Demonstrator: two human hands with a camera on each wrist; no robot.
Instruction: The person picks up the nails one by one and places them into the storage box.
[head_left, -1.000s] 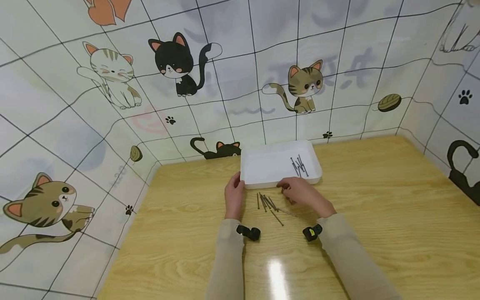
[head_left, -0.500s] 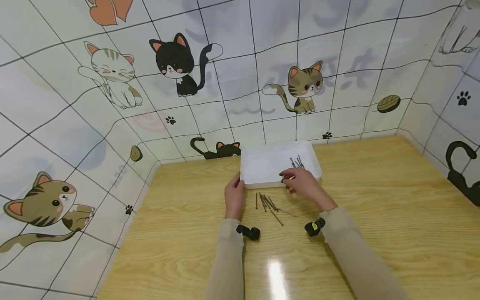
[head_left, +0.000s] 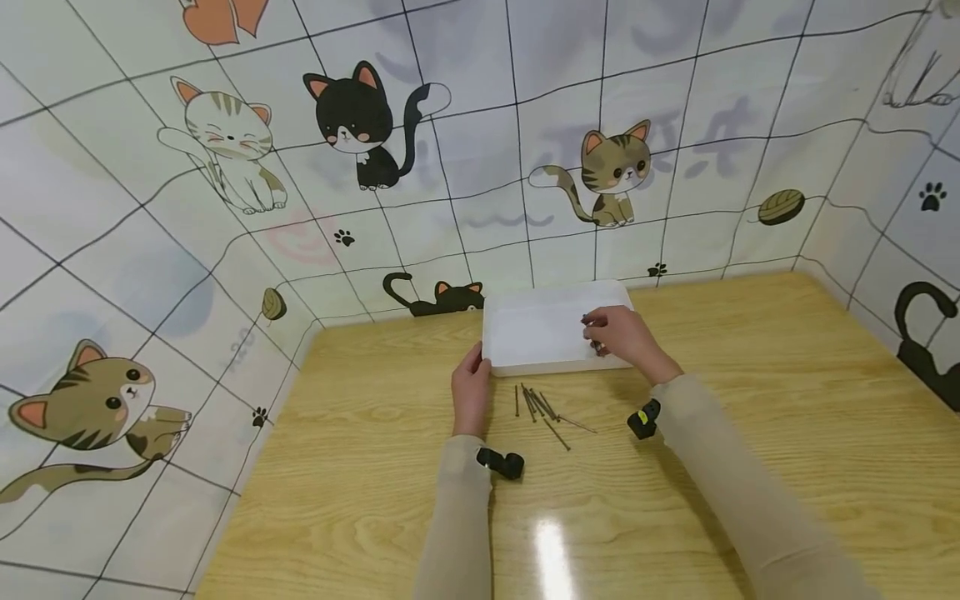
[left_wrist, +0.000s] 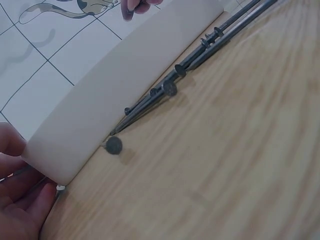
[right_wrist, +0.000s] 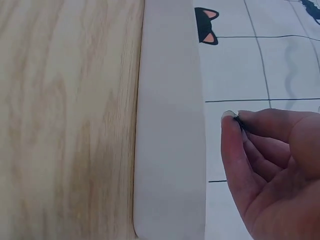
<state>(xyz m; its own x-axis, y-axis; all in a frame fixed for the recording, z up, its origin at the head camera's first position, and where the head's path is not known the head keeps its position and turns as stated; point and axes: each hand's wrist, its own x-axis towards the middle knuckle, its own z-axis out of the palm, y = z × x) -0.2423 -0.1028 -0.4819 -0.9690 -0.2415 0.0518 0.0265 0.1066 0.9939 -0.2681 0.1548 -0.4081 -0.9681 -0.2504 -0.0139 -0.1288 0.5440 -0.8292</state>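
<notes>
Left hand [head_left: 470, 393] grips tray [head_left: 531, 335] at near left corner; right hand [head_left: 627, 335] pinches nail [right_wrist: 240, 123] over tray's right side. Loose nails [head_left: 539, 403] on surface [head_left: 367, 483] near tray.

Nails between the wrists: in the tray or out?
Out: in the left wrist view, the nails lie on the table, outside the tray.

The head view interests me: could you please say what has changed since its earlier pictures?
The right hand has moved from the white tray's near edge, forward and to the right, over the tray's right part. It pinches a thin dark piece, probably a nail; no letting go is visible. The left hand at the tray's near left corner, the tray and the nails on the table stayed put.
</notes>
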